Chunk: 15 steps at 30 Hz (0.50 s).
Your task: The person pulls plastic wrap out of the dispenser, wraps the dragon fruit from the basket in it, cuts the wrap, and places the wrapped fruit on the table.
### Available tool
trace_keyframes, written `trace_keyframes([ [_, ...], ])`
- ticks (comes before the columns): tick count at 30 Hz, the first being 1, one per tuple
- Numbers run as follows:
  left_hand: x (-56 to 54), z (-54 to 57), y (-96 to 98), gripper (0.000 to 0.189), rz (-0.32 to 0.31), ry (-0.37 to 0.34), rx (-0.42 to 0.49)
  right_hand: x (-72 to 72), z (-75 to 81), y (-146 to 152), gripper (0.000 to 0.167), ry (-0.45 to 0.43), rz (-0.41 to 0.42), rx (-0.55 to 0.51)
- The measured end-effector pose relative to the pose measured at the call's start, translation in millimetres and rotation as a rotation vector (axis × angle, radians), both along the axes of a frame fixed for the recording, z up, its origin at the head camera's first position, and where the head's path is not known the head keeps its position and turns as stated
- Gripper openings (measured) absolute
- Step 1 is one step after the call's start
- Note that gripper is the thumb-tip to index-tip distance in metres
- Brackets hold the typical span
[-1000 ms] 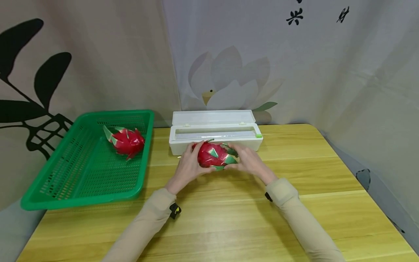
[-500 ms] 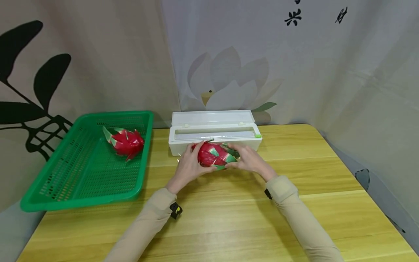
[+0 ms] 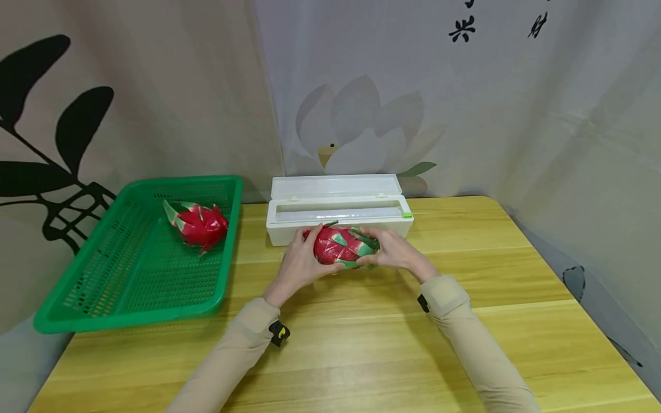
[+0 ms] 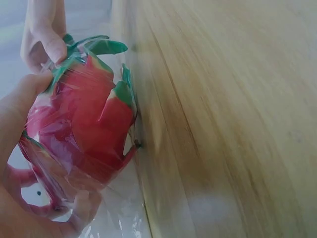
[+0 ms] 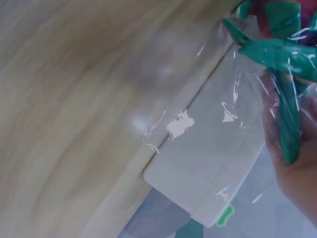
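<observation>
Both hands hold a red dragon fruit [image 3: 338, 248] with green scales, just in front of a white cling film dispenser [image 3: 341, 230]. Clear cling film [image 4: 74, 144] lies tight and shiny over the fruit in the left wrist view. My left hand [image 3: 299, 263] curls round its left end, thumb at the near side. At the leafy right end, my right hand [image 3: 396, 252] grips with thumb and fingers. Loose film also stretches beside the green leaf tips [image 5: 277, 54] in the right wrist view. The fruit's underside is hidden in the head view.
The dispenser's lid [image 3: 335, 185] stands raised at the back, with a film roll [image 3: 338, 214] inside. A green plastic basket [image 3: 223, 287] on the left holds another dragon fruit [image 3: 202, 225]. Behind the wooden table [image 3: 356, 355] hangs a printed curtain [image 3: 206, 103].
The held dragon fruit has shifted very slightly to the right, and both hands keep their grip. The basket, the other fruit and the dispenser stay in place.
</observation>
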<state>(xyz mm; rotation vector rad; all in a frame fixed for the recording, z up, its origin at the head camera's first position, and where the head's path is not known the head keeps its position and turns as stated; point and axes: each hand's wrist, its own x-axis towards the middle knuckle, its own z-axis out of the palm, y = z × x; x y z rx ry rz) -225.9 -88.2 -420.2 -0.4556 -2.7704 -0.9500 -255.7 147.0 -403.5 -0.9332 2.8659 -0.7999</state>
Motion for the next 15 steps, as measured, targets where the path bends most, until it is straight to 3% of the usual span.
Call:
trace_keyframes([
  [15, 0.0, 3.8, 4.9, 0.102, 0.026, -0.060, -0.009, -3.7, -3.5, 8.1, 0.081, -0.140, -0.016, -0.074],
])
